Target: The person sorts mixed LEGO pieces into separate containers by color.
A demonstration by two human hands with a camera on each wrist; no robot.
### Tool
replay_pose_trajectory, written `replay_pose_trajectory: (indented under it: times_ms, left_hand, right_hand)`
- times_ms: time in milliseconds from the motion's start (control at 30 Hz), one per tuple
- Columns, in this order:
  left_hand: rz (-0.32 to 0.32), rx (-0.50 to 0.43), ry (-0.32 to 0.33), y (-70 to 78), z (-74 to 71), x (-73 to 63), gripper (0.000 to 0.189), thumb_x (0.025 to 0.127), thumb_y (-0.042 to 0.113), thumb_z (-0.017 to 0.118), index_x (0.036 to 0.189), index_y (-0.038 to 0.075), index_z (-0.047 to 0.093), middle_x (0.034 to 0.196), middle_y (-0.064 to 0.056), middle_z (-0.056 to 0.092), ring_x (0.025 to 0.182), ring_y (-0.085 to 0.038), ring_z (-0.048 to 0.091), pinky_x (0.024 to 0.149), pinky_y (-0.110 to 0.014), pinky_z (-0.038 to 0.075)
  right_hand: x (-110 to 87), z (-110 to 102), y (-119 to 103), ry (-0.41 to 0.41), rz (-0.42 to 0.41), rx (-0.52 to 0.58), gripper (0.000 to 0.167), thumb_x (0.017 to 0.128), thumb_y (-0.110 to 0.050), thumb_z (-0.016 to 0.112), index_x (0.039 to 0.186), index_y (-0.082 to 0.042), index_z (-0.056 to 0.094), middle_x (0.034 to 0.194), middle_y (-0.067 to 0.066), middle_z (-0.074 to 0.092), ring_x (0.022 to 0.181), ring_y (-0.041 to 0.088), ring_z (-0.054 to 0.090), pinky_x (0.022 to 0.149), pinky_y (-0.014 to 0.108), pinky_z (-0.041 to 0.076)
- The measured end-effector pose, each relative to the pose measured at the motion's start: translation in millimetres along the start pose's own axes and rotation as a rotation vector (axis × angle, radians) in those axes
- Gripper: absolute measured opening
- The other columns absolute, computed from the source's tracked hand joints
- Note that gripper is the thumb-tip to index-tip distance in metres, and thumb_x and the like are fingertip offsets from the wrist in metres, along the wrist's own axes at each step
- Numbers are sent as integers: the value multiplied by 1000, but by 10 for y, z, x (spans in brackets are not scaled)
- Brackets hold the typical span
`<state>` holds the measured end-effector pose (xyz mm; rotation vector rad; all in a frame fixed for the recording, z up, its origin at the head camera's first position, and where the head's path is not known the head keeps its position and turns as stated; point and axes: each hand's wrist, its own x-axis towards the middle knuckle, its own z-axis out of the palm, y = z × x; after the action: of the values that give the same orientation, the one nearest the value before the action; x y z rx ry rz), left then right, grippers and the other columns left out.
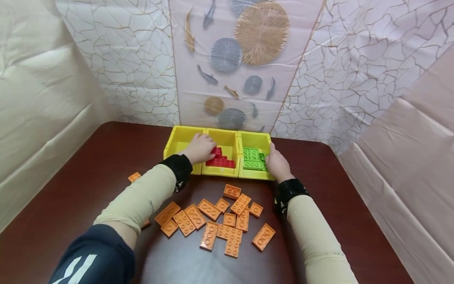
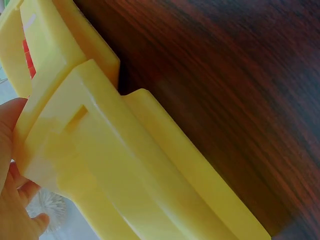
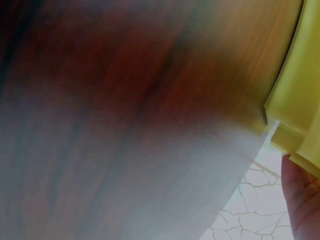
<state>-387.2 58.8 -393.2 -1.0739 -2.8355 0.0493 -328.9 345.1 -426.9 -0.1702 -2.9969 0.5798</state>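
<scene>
Three yellow bins stand side by side at the back of the table: a left bin (image 1: 181,136), a middle bin (image 1: 221,136) and a right bin (image 1: 255,138). Red bricks (image 1: 220,161) lie in the middle bin, green bricks (image 1: 252,165) in the right one. My left hand (image 1: 200,149) grips the adjoining walls of the left and middle bins, its fingers partly hidden; the left wrist view shows the hand (image 2: 15,200) at that wall. At the right bin's outer wall, my right hand (image 1: 278,163) holds the rim, with its thumb visible in the right wrist view.
Several orange bricks (image 1: 209,235) are scattered over the dark brown table (image 1: 170,260) in front of the bins. One orange brick (image 1: 134,177) lies apart, left of my left forearm. A patterned curtain (image 1: 227,79) hangs right behind the bins.
</scene>
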Motion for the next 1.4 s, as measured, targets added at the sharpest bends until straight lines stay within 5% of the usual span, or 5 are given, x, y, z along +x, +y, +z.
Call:
replay_pose_trajectory:
  times_ms: [467,667,967,1233,1400]
  left_hand:
    - [-24,-103,-4,-144,-42,-215,41,90,34,61,121,8,60,121,-11,57,120,-31,43,105,-53,19]
    - [52,-136,46,-151,-117,-382,40,90,32,60,121,7,60,123,-12,55,118,-29,46,103,-51,23]
    - [181,-112,101,-180,-246,-1157,33,86,28,67,110,5,65,103,-9,61,97,-26,57,87,-47,40]
    - [154,-177,-87,-154,-223,-1893,40,85,34,67,112,5,64,100,-6,62,90,-22,60,78,-43,48]
    - [101,-231,-183,-13,-101,-2025,50,82,40,68,119,6,60,96,-1,59,78,-13,57,71,-37,49]
  right_hand:
    - [59,87,-191,-8,9,18,62,98,-15,36,150,-7,4,137,21,42,110,31,49,89,45,41]
    - [49,77,-166,-1,13,-2,61,98,-15,37,150,-7,5,137,20,42,112,31,49,90,45,41]
    - [62,42,-134,5,14,-20,62,98,-15,37,150,-7,5,135,21,43,111,32,50,88,45,42]
    - [39,34,-80,12,15,-30,61,98,-15,38,150,-6,6,132,22,46,108,33,51,85,45,43]
    - [36,11,-13,27,14,-34,61,98,-15,37,150,-6,6,132,22,46,107,33,52,83,45,43]
